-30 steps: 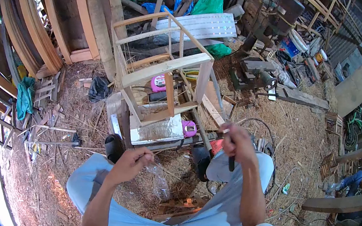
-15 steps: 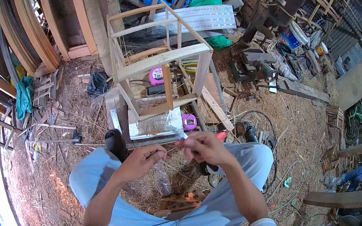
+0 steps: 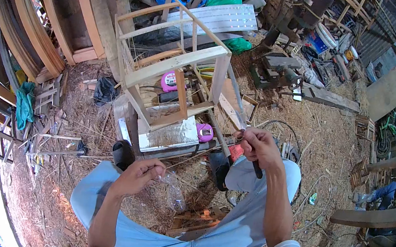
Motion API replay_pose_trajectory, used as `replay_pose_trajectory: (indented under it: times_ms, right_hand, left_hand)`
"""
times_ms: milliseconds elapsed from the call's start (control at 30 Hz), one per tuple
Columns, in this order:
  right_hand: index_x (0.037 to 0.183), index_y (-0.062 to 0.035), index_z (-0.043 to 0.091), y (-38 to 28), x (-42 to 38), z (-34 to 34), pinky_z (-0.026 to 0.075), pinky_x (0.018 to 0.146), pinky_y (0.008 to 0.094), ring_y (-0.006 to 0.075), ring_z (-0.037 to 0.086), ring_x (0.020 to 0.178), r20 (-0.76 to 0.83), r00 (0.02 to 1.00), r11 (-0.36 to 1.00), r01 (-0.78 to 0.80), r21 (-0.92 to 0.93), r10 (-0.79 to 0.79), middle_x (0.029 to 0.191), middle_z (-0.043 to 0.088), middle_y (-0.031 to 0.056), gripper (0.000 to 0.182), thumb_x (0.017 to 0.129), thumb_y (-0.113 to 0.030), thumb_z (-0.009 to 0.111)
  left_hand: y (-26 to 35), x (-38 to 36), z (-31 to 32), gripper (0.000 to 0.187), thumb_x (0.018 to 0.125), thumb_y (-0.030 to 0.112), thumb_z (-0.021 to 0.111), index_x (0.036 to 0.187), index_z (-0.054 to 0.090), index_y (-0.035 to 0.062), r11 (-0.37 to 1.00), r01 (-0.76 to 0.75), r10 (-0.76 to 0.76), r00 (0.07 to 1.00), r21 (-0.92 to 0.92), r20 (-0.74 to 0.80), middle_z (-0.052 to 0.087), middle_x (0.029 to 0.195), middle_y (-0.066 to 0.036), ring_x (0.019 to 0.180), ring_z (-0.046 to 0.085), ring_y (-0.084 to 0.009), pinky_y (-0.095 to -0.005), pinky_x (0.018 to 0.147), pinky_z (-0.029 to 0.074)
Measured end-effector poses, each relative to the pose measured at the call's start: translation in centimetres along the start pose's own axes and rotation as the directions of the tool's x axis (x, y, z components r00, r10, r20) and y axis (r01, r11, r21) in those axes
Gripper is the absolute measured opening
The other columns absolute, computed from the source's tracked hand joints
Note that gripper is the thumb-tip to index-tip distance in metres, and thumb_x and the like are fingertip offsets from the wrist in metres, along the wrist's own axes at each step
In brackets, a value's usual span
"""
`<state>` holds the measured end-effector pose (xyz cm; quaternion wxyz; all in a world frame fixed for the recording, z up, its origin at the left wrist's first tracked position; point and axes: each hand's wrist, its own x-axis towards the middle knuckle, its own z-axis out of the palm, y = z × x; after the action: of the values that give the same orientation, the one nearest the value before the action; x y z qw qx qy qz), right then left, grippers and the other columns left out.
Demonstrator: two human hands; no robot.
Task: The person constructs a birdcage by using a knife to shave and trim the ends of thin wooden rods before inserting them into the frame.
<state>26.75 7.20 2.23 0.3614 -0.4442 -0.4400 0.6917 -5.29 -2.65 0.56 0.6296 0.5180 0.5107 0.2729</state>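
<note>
My left hand (image 3: 138,178) has its thumb and fingers pinched together above my left knee; what they hold is too small to name. Beside it hangs or lies some clear plastic (image 3: 176,195), partly under the fingertips. My right hand (image 3: 262,149) is closed round a dark-handled tool (image 3: 257,170) over my right knee, with a small ring-like part showing at the fingertips. In front of both hands stands a small wooden frame (image 3: 180,66) on a low bench. A pink tape measure (image 3: 205,132) lies at the bench's near edge, and another pink one (image 3: 169,82) shows through the frame.
Curved wooden pieces (image 3: 89,7) lean at the left. A dark machine (image 3: 277,74) stands at the back right. A cable (image 3: 283,123) curls over shavings on the ground. Black sandals (image 3: 124,154) are on my feet. Part of another person (image 3: 384,193) shows at the far right.
My right hand has moved right and slightly up, away from my left hand, and the dark handle now shows below it. My left hand has shifted slightly left.
</note>
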Motion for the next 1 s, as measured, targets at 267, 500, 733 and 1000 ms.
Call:
replay_pose_trajectory:
  times_ms: [267,500,733,1000]
  right_hand:
    - [0.100,-0.0009,0.057,0.9,0.1,-4.3,0.025,0.034,0.0198,0.0040,0.034,0.038,-0.246,0.934,0.936,0.306,0.174,-0.260,0.052,0.041,-0.0056,0.029,0.092,-0.028,0.049]
    - [0.120,-0.0045,0.054,3.2,0.0,8.2,0.029,0.042,0.0201,0.0054,0.039,0.047,0.438,0.899,0.999,0.032,-0.035,-0.014,0.057,0.045,-0.0029,0.031,0.097,-0.022,0.043]
    - [0.097,0.0006,0.060,1.1,1.2,4.1,0.022,0.037,0.0190,0.0037,0.034,0.043,0.249,0.968,1.000,-0.014,-0.009,0.016,0.057,0.047,-0.0024,0.031,0.096,-0.027,0.046]
    - [0.091,-0.0006,0.061,0.5,1.1,-1.6,0.022,0.035,0.0207,0.0042,0.032,0.039,-0.028,0.998,0.996,0.063,0.064,-0.062,0.054,0.045,-0.0023,0.032,0.094,-0.030,0.049]
  left_hand:
    - [-1.0,-0.5,-2.4,0.025,0.095,0.028,0.050,0.093,0.056,0.0040,0.981,-0.090,0.070,0.991,-0.171,-0.116,0.044,0.069,0.005,0.057,0.034,-0.0014,-0.0175,0.049,0.028]
    - [1.3,1.3,2.4,0.021,0.095,0.021,0.047,0.093,0.056,0.0019,0.993,-0.108,0.110,0.992,0.038,-0.059,0.049,0.069,0.001,0.060,0.043,-0.0063,-0.0225,0.054,0.037]
    - [1.8,0.9,0.5,0.017,0.094,0.016,0.048,0.091,0.054,0.0007,0.970,-0.170,0.175,0.984,0.172,-0.018,0.054,0.075,-0.001,0.064,0.047,-0.0082,-0.0254,0.058,0.041]
    - [0.9,0.1,-0.3,0.018,0.093,0.017,0.050,0.091,0.058,0.0011,0.948,-0.147,0.140,0.989,0.282,0.045,0.058,0.074,-0.003,0.065,0.052,-0.0096,-0.0254,0.060,0.044]
